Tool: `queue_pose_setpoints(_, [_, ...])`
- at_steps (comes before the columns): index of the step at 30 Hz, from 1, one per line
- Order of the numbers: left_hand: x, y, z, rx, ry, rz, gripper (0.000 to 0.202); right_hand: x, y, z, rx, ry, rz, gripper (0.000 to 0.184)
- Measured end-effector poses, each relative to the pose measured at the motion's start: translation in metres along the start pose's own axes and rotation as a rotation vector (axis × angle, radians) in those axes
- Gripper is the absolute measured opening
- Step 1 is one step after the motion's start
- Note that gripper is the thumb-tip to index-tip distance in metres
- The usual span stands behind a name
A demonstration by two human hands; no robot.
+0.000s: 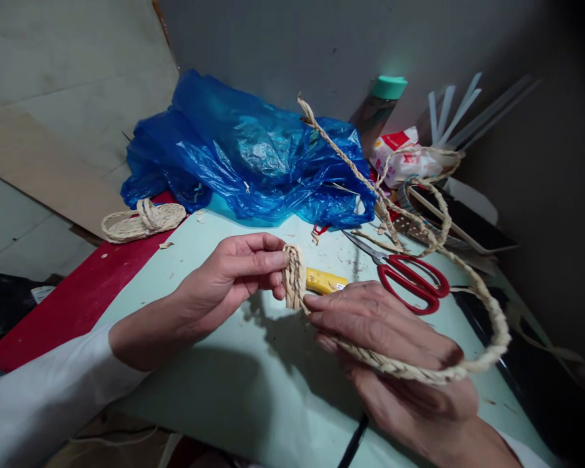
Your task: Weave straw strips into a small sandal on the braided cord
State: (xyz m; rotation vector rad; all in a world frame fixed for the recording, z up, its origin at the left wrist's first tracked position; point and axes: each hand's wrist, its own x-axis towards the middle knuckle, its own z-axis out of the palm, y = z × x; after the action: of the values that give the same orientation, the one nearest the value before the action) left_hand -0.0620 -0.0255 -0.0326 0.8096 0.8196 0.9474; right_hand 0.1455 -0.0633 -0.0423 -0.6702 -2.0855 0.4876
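Between thumb and fingers, my left hand [244, 266] pinches a small woven straw piece [295, 276] made of braid laid in side-by-side rows. My right hand [390, 344] is closed on the straw braid [494, 325] where it leaves the lower edge of that piece. From there the braid loops out to the right and back across the table, with its loose end up near the blue bag. Just behind the hands lie a yellow-handled tool [324, 281], partly hidden, and red-handled scissors [414, 283] with blades partly apart.
A crumpled blue plastic bag [253, 149] fills the table's back. A small woven straw slipper [143, 220] lies on red cloth [68, 292] at left. A bottle with a green cap [389, 88], a tissue pack [400, 156] and white strips [461, 110] stand back right.
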Motion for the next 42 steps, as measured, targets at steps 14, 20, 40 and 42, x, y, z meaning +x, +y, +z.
queue_pose_setpoints(14, [0.007, -0.011, 0.006, -0.205, 0.079, 0.033, 0.011, 0.006, 0.008, 0.017, -0.083, 0.144, -0.012, 0.027])
queue_pose_setpoints(20, [0.012, -0.014, 0.024, -0.338, 0.107, 0.074, 0.006, 0.011, 0.011, 0.016, -0.230, 0.294, 0.077, 0.020])
queue_pose_setpoints(40, [0.034, 0.032, 0.074, 0.295, 0.192, 0.358, 0.020, 0.023, 0.031, -0.070, 0.556, 0.647, 0.323, 0.029])
queue_pose_setpoints(42, [0.038, 0.045, 0.078, 0.504, 0.122, 0.470, 0.020, 0.024, 0.034, -0.078, 0.627, 0.589, 0.340, 0.031])
